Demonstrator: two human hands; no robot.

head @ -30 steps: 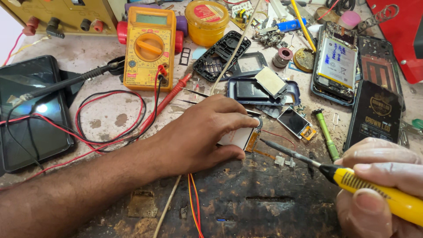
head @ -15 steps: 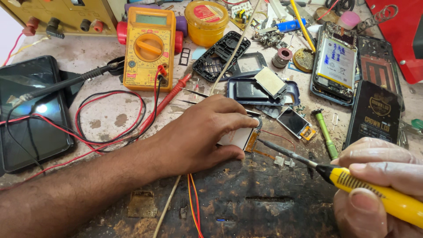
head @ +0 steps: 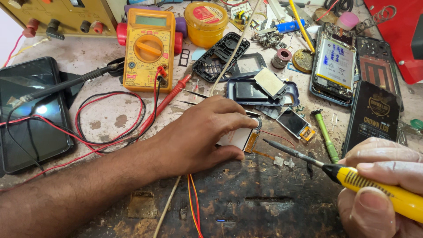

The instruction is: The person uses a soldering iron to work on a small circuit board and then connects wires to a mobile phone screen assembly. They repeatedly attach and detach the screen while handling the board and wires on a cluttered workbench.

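A small white flat phone part [head: 235, 137] with an orange ribbon strip at its right edge lies on the dirty desk [head: 105, 119], near the middle. The left hand [head: 198, 134] presses down on it, fingers wrapped over its top and thumb below. The right hand [head: 381, 185] is closed tight around a yellow soldering iron [head: 335, 169]. The iron's long thin tip points up and left, toward the part. Behind them stand a yellow multimeter [head: 149, 49] and a round yellow tub [head: 205, 24] with a red label on its lid.
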